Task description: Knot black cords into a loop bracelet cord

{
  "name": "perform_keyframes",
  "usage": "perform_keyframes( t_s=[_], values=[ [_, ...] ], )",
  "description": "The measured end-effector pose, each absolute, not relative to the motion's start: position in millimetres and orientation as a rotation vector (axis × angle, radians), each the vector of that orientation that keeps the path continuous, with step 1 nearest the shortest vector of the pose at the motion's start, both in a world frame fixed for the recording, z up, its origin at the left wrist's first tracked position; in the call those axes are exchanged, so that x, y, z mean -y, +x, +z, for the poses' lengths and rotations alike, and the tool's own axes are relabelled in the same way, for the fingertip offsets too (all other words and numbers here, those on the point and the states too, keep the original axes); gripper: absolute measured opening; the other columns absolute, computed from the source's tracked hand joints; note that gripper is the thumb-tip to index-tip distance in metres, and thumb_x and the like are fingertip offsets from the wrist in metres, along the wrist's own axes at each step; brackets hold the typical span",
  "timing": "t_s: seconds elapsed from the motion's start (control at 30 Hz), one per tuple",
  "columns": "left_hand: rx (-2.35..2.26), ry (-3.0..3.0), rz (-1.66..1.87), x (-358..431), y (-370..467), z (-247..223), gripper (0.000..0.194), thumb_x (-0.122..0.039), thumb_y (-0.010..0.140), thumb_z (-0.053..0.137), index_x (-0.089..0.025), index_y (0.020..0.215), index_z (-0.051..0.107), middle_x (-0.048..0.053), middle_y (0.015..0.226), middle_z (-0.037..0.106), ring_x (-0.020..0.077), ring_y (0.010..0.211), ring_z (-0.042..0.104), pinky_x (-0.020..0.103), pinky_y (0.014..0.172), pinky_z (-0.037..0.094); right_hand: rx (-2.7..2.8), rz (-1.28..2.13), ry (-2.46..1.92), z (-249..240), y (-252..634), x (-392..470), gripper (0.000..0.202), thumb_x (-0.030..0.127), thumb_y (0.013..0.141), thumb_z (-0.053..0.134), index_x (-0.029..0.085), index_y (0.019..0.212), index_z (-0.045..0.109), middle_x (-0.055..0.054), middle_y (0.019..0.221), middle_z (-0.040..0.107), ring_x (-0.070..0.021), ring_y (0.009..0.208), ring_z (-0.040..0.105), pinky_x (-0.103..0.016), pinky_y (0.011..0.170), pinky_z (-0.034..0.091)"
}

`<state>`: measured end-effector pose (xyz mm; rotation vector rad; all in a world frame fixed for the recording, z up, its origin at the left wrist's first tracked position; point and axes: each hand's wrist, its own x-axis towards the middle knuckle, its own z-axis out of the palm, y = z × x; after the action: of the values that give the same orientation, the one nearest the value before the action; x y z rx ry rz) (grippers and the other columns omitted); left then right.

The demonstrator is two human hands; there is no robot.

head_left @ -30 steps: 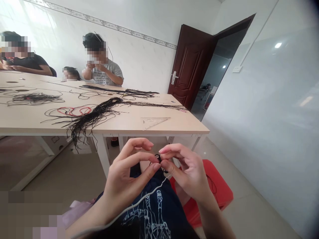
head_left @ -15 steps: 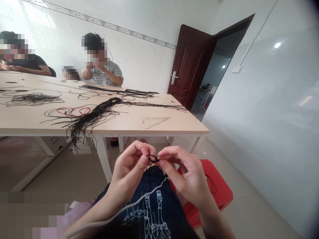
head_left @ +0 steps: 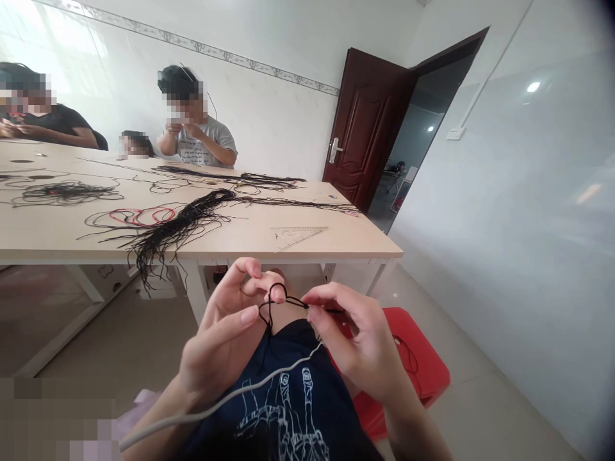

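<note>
A thin black cord (head_left: pixel 291 299) with loops in it runs between my hands, above my lap. My right hand (head_left: pixel 353 326) pinches it between thumb and forefinger, close to a small knot. My left hand (head_left: pixel 228 326) has its thumb and forefinger apart, and a loop of the cord passes around the tip of another finger. Loose cord hangs below the left fingers. A pale cable (head_left: pixel 245 388) crosses in front of the dark printed cloth (head_left: pixel 307 358) on my lap.
On the table (head_left: pixel 240 244) lie a bundle of black cords (head_left: pixel 185 221), a red cord (head_left: pixel 139 216) and a clear set square (head_left: pixel 298 237). A red stool (head_left: pixel 427 368) stands at right. Several people sit beyond the table. A brown door (head_left: pixel 369 121) stands ajar.
My left hand has moved left and its thumb and forefinger have parted. The cord loop has grown wider and now hangs on a finger. My right hand keeps its pinch.
</note>
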<state>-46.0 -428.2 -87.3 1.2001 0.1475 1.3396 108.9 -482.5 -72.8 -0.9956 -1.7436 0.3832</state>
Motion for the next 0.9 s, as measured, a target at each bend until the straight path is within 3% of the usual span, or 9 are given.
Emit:
perform_keyframes(
  t_s=[0.17, 0.37, 0.53, 0.7, 0.9],
  values=[
    [-0.2, 1.32, 1.636, 430.4, -40.9, -90.1, 0.03, -0.022, 0.072, 0.069, -0.026, 0.097, 0.054, -0.003, 0.059, 0.063, 0.0148, 0.081, 0.053, 0.029, 0.078, 0.045, 1.775, 0.324, -0.972, -69.8, 107.6, 481.9, 0.008, 0.022, 0.083, 0.056, 0.019, 0.086, 0.063, 0.001, 0.071, 0.06, -0.0087, 0.057, 0.051, -0.019, 0.05, 0.043],
    [-0.269, 1.265, 1.581, 430.3, -36.6, -90.1, 0.02, -0.022, 0.071, 0.071, -0.024, 0.087, 0.059, -0.004, 0.053, 0.063, 0.0136, 0.075, 0.057, 0.027, 0.071, 0.048, 1.741, 0.354, -0.95, -70.4, 106.6, 479.8, 0.012, 0.021, 0.081, 0.057, 0.02, 0.092, 0.063, 0.0, 0.075, 0.061, -0.0094, 0.061, 0.054, -0.019, 0.051, 0.045],
    [-0.26, 1.535, 1.597, 431.4, -39.4, -91.6, 0.022, -0.016, 0.076, 0.066, -0.026, 0.093, 0.058, -0.001, 0.06, 0.064, 0.0161, 0.075, 0.059, 0.029, 0.067, 0.05, 1.743, 0.588, -0.852, -68.8, 109.0, 477.7, 0.014, 0.022, 0.083, 0.056, 0.02, 0.096, 0.061, -0.002, 0.091, 0.063, -0.012, 0.083, 0.061, -0.024, 0.074, 0.05],
    [-0.289, 1.614, 1.559, 431.8, -39.6, -90.3, 0.021, -0.014, 0.073, 0.067, -0.025, 0.089, 0.058, 0.001, 0.066, 0.063, 0.0173, 0.072, 0.059, 0.029, 0.061, 0.051, 1.609, 0.92, -0.79, -69.5, 107.9, 476.3, 0.006, 0.023, 0.083, 0.057, 0.02, 0.088, 0.06, 0.002, 0.077, 0.062, -0.0086, 0.065, 0.063, -0.02, 0.061, 0.049],
    [-0.202, 1.57, 1.459, 431.5, -40.5, -91.5, 0.019, -0.011, 0.077, 0.062, -0.022, 0.091, 0.057, 0.001, 0.07, 0.06, 0.0139, 0.074, 0.057, 0.025, 0.066, 0.05, 1.499, 1.091, -0.644, -72.6, 109.1, 464.7, 0.006, 0.013, 0.078, 0.058, 0.019, 0.078, 0.059, 0.002, 0.078, 0.056, -0.0083, 0.069, 0.054, -0.02, 0.063, 0.043]
  ],
)
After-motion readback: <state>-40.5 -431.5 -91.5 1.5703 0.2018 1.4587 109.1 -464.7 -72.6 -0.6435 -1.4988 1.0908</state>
